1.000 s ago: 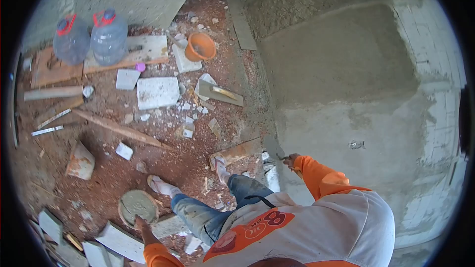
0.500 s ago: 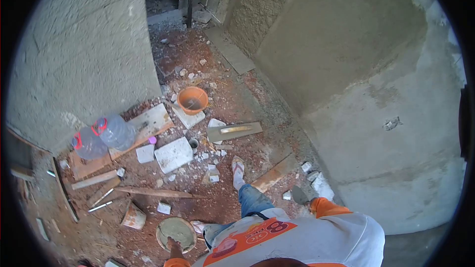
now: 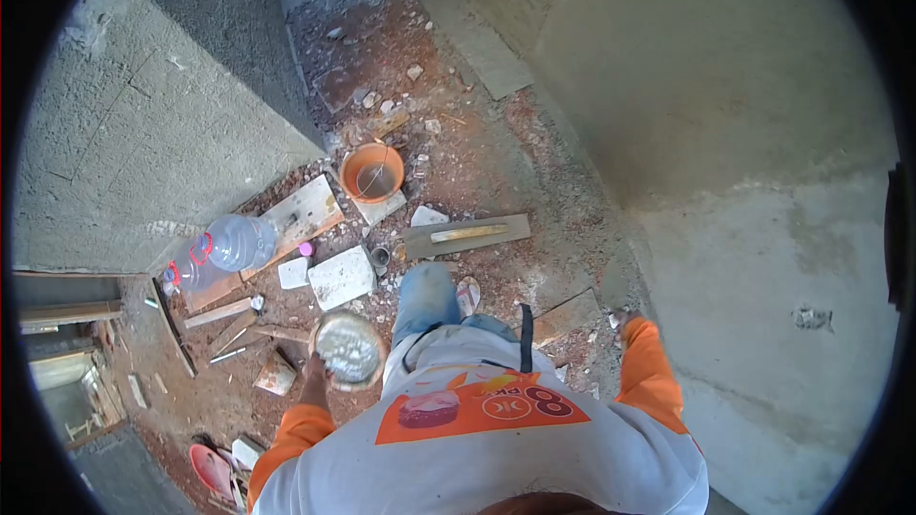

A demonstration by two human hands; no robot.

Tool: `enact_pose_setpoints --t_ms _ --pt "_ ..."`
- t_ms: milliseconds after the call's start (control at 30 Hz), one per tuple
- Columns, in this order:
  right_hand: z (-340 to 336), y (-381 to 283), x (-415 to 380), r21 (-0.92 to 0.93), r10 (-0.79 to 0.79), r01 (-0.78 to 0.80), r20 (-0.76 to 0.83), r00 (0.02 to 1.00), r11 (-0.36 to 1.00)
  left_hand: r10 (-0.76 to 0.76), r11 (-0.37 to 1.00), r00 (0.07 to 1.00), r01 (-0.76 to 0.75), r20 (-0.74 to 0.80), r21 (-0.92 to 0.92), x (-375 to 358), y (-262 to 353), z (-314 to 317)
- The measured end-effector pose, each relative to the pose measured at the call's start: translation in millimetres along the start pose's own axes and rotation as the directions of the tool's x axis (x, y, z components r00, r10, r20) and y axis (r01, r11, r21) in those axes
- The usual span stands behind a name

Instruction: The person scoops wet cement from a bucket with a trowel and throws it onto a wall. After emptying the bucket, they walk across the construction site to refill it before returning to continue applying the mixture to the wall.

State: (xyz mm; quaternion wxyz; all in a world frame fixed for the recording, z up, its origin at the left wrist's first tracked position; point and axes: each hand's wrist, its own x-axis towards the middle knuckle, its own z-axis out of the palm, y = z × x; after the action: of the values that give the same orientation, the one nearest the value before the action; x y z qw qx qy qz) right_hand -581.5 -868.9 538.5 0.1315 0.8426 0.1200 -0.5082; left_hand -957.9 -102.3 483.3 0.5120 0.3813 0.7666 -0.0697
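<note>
My left hand (image 3: 316, 368) is closed on the near-left rim of a round basin (image 3: 380, 374) of wet grey mortar, left of my legs. The basin overlaps the end of a wooden stick in this view. My right hand (image 3: 631, 320) is closed on a trowel, close to the foot of the plastered wall on the right. The trowel's grey blade (image 3: 614, 278) points away from me and blends with the floor and wall. Ahead of my feet a long plastering float (image 3: 515, 227) with a wooden handle rests on the rubble.
An orange bucket (image 3: 345, 175) stands ahead on a white block. Clear plastic bottles (image 3: 243, 242), planks (image 3: 315, 215) and a white block (image 3: 343, 278) lie to the left. A tilted small bucket (image 3: 276, 374) and a red pan (image 3: 208, 467) are nearer. Plastered walls (image 3: 735, 257) border both sides.
My left hand has moved from the mortar's middle to the rim, and the basin has shifted forward. My right hand and trowel have moved forward along the wall. The view has shifted.
</note>
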Motion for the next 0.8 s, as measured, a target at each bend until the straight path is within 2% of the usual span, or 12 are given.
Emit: enact_pose_setpoints --t_ms 33,67,100,133,167,300,367,400,467,533,567,800 --pt "60 77 125 0.653 0.38 -0.397 0.176 0.908 0.645 0.09 0.996 0.991 -0.089 0.102 -0.014 -7 12 26" --pt "43 96 120 0.19 0.08 -0.048 -0.165 0.983 0.981 0.057 0.998 0.996 -0.057 0.07 -0.004 23 12 53" --pt "5 113 106 -0.4 -0.37 0.242 -0.283 0.885 0.884 0.03 0.998 0.995 -0.035 0.098 0.054 1 35 80" --pt "-50 83 72 0.162 -0.054 0.082 -0.169 0.984 0.983 0.039 0.999 0.994 -0.038 0.1 -0.004 -17 49 108" --pt "-123 36 19 0.637 0.269 -0.186 -0.035 0.963 0.748 0.078 0.997 0.988 -0.076 0.132 -0.021 -23 61 133" --pt "-160 94 75 -0.019 -0.103 0.102 -0.21 0.972 0.995 0.04 0.998 0.984 -0.046 0.174 0.031 -82 141 231" --pt "-144 134 144 0.216 -0.096 0.159 -0.273 0.957 0.963 0.06 0.997 0.98 -0.066 0.188 0.026 -96 173 271" --pt "-183 98 120 0.83 0.312 -0.099 -0.094 0.946 0.549 0.051 0.996 0.983 -0.062 0.178 0.059 -93 186 295" --pt "-216 82 136 0.712 0.586 -0.396 -0.026 0.81 0.579 0.004 0.988 0.985 -0.03 0.17 0.152 -88 220 345" --pt "-176 115 189 0.713 0.516 -0.265 -0.156 0.842 0.649 0.002 0.99 0.973 -0.035 0.232 0.137 -42 244 405" --pt "-217 101 159 0.406 0.382 -0.299 -0.141 0.913 0.863 -0.017 0.989 0.964 -0.023 0.264 0.146 -24 239 425" --pt "-276 102 208 0.578 0.363 -0.441 0.252 0.897 0.686 -0.016 0.933 0.977 -0.061 0.211 0.355 -80 395 549"
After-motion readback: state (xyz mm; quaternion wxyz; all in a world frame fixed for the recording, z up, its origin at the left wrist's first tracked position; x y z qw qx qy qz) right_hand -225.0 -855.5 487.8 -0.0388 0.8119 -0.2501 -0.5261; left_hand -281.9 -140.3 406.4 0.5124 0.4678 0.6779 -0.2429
